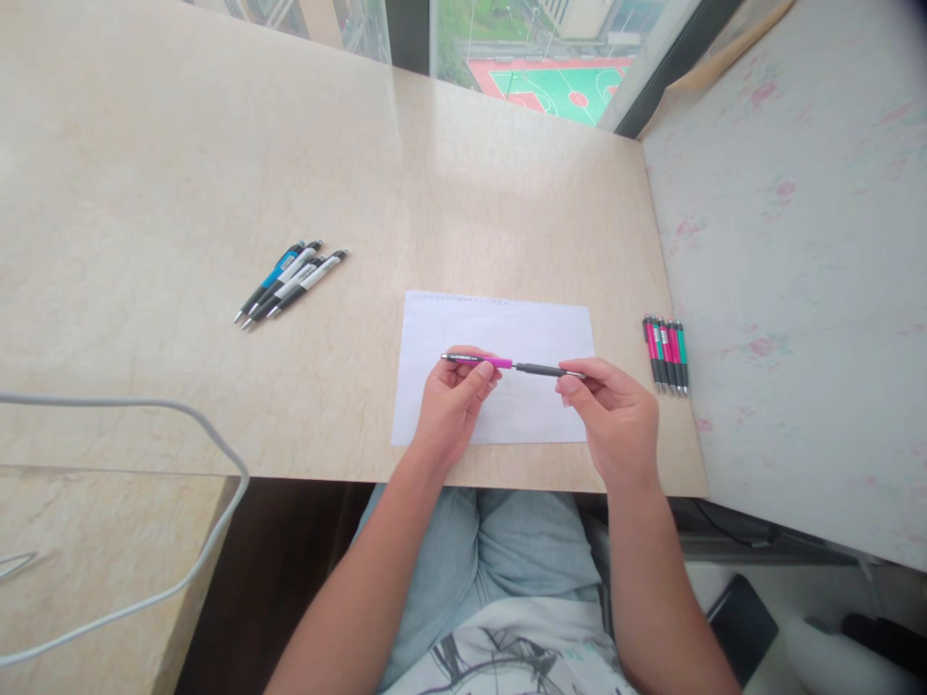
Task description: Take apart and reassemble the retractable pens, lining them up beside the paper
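Note:
Above a white sheet of paper (435, 405) I hold a ballpoint pen (499, 363) level between both hands. Its magenta barrel with the black clip end is pinched by my left hand (456, 391). The black grip with the silver tip is pinched by my right hand (615, 415). A narrow gap shows between barrel and grip, with a thin piece bridging it. Small handwriting runs along the paper's top edge.
Several white and blue pens (290, 282) lie in a loose bunch at left. A row of pink and green pens (666, 355) lies at right beside the floral wall (797, 290). A white cable (210, 425) curves over the left side. The desk's front edge borders my lap.

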A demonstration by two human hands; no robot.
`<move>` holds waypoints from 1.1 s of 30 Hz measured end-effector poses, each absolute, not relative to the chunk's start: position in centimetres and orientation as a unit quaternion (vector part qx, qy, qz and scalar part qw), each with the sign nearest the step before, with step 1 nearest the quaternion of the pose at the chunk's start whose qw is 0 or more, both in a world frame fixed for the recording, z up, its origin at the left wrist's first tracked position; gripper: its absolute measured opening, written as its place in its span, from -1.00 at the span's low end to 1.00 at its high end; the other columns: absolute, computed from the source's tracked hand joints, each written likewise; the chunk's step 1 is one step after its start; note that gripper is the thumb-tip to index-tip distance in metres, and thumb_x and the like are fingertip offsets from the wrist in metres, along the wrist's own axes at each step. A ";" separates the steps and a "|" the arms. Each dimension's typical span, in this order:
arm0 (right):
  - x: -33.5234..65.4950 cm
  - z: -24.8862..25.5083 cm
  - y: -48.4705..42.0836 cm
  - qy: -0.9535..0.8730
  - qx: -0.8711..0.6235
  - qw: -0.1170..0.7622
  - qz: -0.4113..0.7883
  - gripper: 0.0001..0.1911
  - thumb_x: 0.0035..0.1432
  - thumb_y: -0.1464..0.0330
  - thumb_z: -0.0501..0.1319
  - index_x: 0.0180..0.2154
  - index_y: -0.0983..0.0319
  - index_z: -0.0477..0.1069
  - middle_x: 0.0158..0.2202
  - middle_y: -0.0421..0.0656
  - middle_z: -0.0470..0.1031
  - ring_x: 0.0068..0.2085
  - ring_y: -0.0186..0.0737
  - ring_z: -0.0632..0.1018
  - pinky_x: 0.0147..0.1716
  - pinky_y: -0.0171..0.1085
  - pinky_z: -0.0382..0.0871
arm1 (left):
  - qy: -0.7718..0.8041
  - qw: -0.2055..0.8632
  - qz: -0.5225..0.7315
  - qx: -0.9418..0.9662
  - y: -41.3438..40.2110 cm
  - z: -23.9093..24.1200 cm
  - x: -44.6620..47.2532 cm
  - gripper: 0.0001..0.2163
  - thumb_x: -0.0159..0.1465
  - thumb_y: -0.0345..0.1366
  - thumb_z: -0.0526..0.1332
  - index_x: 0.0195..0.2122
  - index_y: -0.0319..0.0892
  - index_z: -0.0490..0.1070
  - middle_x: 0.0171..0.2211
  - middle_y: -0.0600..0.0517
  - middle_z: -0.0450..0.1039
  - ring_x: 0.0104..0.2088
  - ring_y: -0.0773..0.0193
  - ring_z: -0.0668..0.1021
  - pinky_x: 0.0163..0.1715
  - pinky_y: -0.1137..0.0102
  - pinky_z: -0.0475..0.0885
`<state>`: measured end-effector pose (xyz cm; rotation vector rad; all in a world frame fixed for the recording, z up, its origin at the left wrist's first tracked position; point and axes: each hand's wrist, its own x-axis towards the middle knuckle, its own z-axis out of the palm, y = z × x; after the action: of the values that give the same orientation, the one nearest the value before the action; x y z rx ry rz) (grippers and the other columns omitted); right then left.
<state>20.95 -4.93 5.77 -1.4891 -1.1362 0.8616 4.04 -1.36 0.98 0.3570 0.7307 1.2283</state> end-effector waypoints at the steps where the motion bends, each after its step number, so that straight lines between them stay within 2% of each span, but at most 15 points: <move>1: 20.8 5.7 -4.9 -0.473 -0.619 0.513 0.360 -0.85 0.12 0.29 0.39 -0.22 0.13 0.61 -0.36 -0.19 0.55 -0.37 -0.29 0.53 -0.41 -0.28 0.47 | 0.332 0.743 0.558 0.165 -1.4 1.0 4.0 -0.83 0.13 -0.34 0.45 -0.30 -0.16 0.51 -0.36 0.06 0.57 -0.34 0.42 0.56 -0.25 0.51 0.43; 13: 20.5 5.9 -4.4 -0.494 -0.622 0.489 0.360 -0.87 0.15 0.27 0.36 -0.24 0.14 0.59 -0.38 -0.21 0.54 -0.36 -0.28 0.53 -0.38 -0.28 0.42 | 0.328 0.744 0.555 0.177 -1.5 1.2 4.0 -0.82 0.13 -0.32 0.45 -0.29 -0.16 0.50 -0.36 0.07 0.56 -0.35 0.42 0.54 -0.25 0.50 0.43; 22: 21.0 6.6 -4.2 -0.574 -0.617 0.458 0.284 -0.90 0.18 0.28 0.34 -0.34 0.16 0.58 -0.39 -0.20 0.55 -0.34 -0.27 0.51 -0.34 -0.25 0.37 | 0.332 0.736 0.560 0.187 -1.4 0.9 4.0 -0.85 0.15 -0.33 0.44 -0.29 -0.16 0.52 -0.35 0.06 0.57 -0.34 0.42 0.55 -0.23 0.49 0.43; 25: 21.3 6.8 -4.1 -0.592 -0.626 0.433 0.264 -0.78 0.21 0.24 0.32 -0.46 0.18 0.53 -0.47 -0.22 0.52 -0.40 -0.28 0.49 -0.37 -0.25 0.32 | 0.333 0.737 0.554 0.195 -1.5 0.8 4.0 -0.85 0.14 -0.32 0.44 -0.28 -0.15 0.53 -0.34 0.05 0.58 -0.32 0.39 0.56 -0.22 0.47 0.44; 29: 22.0 7.0 -3.9 -0.593 -0.657 0.385 0.262 -0.54 0.30 0.16 0.21 -0.61 0.21 0.40 -0.64 -0.25 0.35 -0.55 -0.34 0.37 -0.48 -0.26 0.21 | 0.326 0.745 0.539 0.219 -1.7 0.8 4.0 -0.84 0.13 -0.32 0.45 -0.28 -0.15 0.53 -0.32 0.03 0.60 -0.30 0.35 0.58 -0.19 0.42 0.46; 31: 22.2 7.0 -3.8 -0.598 -0.652 0.372 0.282 -0.54 0.32 0.15 0.17 -0.58 0.21 0.42 -0.62 -0.25 0.35 -0.54 -0.34 0.38 -0.48 -0.27 0.22 | 0.330 0.745 0.536 0.220 -1.7 0.8 4.0 -0.84 0.13 -0.31 0.45 -0.29 -0.16 0.53 -0.33 0.03 0.60 -0.31 0.35 0.58 -0.19 0.42 0.46; 33: 22.2 6.9 -3.7 -0.594 -0.635 0.383 0.313 -0.66 0.31 0.14 0.17 -0.42 0.19 0.48 -0.48 -0.22 0.46 -0.45 -0.31 0.45 -0.42 -0.27 0.30 | 0.337 0.742 0.540 0.210 -1.6 0.9 4.0 -0.83 0.12 -0.31 0.46 -0.30 -0.16 0.53 -0.35 0.04 0.59 -0.32 0.36 0.57 -0.21 0.43 0.45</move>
<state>22.19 -3.73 6.88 -1.6182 -1.5141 0.7984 4.03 -1.62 0.89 0.4605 0.7391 1.1830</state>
